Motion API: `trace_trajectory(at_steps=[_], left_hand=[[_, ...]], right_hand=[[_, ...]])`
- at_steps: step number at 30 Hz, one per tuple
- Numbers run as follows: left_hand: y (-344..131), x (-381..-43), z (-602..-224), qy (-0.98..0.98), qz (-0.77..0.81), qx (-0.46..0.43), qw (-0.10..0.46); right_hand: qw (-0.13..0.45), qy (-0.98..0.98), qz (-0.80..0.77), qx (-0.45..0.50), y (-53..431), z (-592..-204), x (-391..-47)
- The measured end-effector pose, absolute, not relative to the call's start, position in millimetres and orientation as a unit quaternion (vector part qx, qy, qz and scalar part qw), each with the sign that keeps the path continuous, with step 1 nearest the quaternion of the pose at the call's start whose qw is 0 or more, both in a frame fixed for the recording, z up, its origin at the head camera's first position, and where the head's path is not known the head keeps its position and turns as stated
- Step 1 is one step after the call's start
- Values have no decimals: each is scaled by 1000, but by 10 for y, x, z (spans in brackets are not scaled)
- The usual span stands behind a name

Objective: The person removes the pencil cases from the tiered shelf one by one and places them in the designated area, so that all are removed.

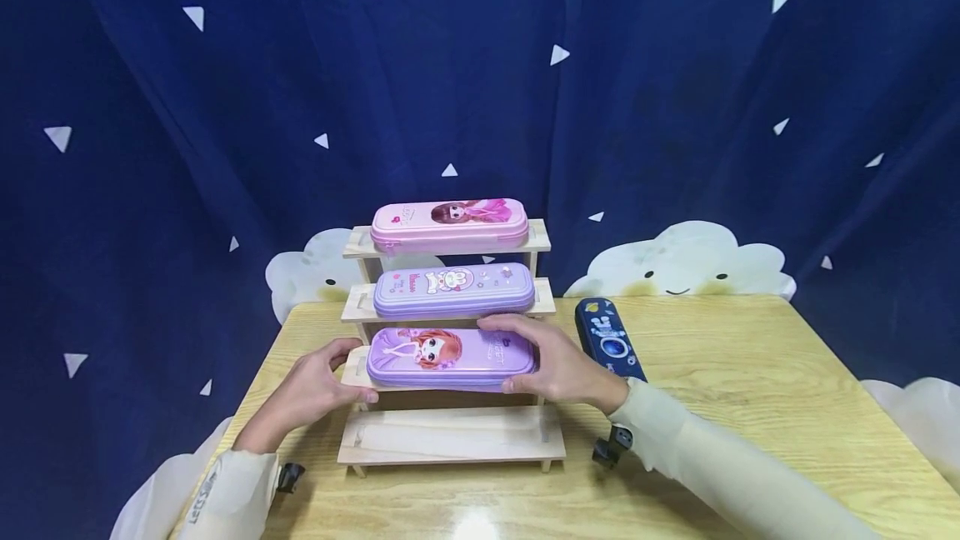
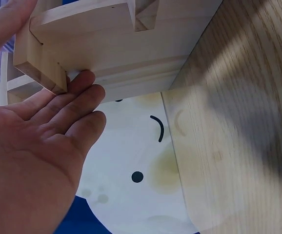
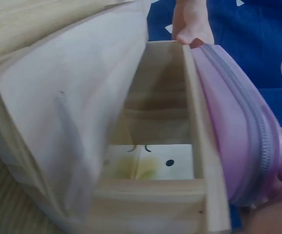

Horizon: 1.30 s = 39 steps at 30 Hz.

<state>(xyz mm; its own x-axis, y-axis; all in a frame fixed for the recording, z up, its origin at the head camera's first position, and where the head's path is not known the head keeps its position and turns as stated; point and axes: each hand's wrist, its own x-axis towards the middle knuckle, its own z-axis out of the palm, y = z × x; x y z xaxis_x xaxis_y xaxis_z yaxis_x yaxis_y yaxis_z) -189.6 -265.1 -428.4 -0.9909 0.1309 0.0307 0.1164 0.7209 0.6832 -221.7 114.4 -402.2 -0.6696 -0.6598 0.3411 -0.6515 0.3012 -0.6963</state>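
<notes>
A purple pencil case [image 1: 442, 354] with a red-haired doll lies on the third step down of a wooden stepped rack [image 1: 450, 432]. My right hand [image 1: 562, 361] holds this case by its right end, thumb at the front and fingers over the back. In the right wrist view its zipped side [image 3: 243, 122] rests against the step, with the fingertips beside it. My left hand [image 1: 318, 386] grips the left end of the same step, thumb in front and fingers behind. The left wrist view shows those fingers [image 2: 77, 107] against the wooden end piece [image 2: 38, 63].
A lilac pencil case [image 1: 453, 288] with a rabbit lies one step higher, and a pink one [image 1: 450, 223] on the top step. Right of the rack, a dark blue space-themed pencil case [image 1: 609, 338] lies on the wooden table [image 1: 750, 407]. A blue curtain [image 1: 675, 107] hangs behind.
</notes>
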Motion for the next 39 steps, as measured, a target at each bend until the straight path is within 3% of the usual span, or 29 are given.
trace_trajectory(at_steps=[12,39], left_hand=[[-2660,-1901,-4290,930,360,74,-1],[-2655,-1922,-4304,928,367,64,11]], right_hand=[[8,821,-417,-389,1101,-4095,-2293],[89,834,-396,-374,1133,-4089,-2391]])
